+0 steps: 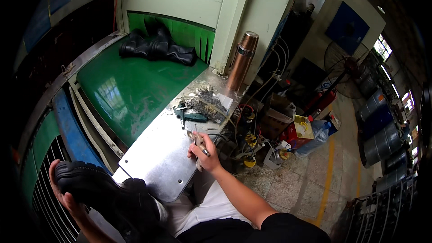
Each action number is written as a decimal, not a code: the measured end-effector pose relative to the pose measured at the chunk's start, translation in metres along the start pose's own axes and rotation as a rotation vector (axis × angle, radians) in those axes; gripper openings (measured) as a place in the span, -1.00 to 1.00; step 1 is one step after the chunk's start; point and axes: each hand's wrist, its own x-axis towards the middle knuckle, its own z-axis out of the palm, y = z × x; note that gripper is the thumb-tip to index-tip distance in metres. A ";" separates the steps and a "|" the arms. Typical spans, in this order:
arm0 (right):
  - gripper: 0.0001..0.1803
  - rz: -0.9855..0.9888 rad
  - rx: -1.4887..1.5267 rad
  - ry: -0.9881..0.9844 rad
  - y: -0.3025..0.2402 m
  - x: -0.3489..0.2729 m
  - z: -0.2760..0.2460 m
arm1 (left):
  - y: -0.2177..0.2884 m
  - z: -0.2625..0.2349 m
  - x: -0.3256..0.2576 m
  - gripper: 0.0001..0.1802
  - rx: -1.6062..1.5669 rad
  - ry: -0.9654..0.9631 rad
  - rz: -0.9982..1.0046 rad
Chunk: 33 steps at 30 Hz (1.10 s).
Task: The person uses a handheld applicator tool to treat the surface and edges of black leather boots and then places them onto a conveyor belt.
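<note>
Shoes (157, 47) on belt (130, 94), flask (242, 60) right

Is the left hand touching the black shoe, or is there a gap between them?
Touching. In the head view the left hand cups the toe end of the black shoe from below, its fingers curling up around the sole edge with no gap visible.

A black shoe (101, 189) of matt, smooth leather is held in the left hand (67, 198). A thin shiny metal tool (200, 146) is held in the right hand (204, 155). The flat plate (157, 157) is seen to be dull grey metal, scratched. The green belt (130, 90) looks glossy. The bottle (242, 60) is shiny copper-coloured metal.
</note>
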 end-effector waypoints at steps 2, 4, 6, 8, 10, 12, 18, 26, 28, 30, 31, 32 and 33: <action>-0.48 0.055 0.054 -0.062 -0.002 -0.024 0.009 | 0.006 0.001 0.001 0.16 0.049 -0.065 -0.012; -0.48 0.069 0.102 -0.154 -0.007 -0.043 0.021 | 0.008 0.008 0.001 0.14 0.051 -0.090 -0.010; -0.49 0.049 0.162 -0.284 -0.010 -0.053 0.043 | 0.007 0.002 0.003 0.16 0.047 -0.101 -0.033; -0.48 0.040 0.093 -0.410 -0.035 -0.050 0.075 | 0.005 -0.016 0.003 0.17 0.053 -0.066 -0.026; -0.47 0.054 0.023 -0.535 -0.058 -0.049 0.098 | -0.011 -0.025 0.003 0.15 0.046 -0.010 -0.021; -0.51 -0.102 -0.040 -0.481 -0.065 -0.048 0.096 | -0.003 0.011 0.014 0.09 -0.002 -0.080 -0.096; -0.49 -0.376 0.116 -0.596 -0.102 -0.040 0.129 | 0.023 0.026 0.032 -0.04 -0.100 -0.204 -0.043; -0.49 -0.444 0.116 -0.669 -0.135 0.002 0.193 | 0.021 0.027 0.041 -0.05 -0.144 -0.174 -0.109; -0.50 -0.444 0.140 -0.613 -0.122 0.001 0.191 | 0.016 0.026 0.045 -0.04 -0.155 -0.170 -0.133; -0.51 -0.290 0.215 -0.572 -0.104 -0.005 0.182 | 0.011 0.029 0.048 -0.04 -0.159 -0.152 -0.145; -0.52 -0.235 0.233 -0.552 -0.094 -0.013 0.178 | 0.009 0.027 0.047 -0.04 -0.165 -0.145 -0.160; -0.52 -0.180 0.251 -0.533 -0.085 -0.021 0.175 | 0.007 0.024 0.048 -0.05 -0.165 -0.145 -0.146; -0.52 -0.166 0.230 -0.526 -0.078 -0.025 0.173 | 0.006 0.020 0.051 -0.05 -0.164 -0.145 -0.133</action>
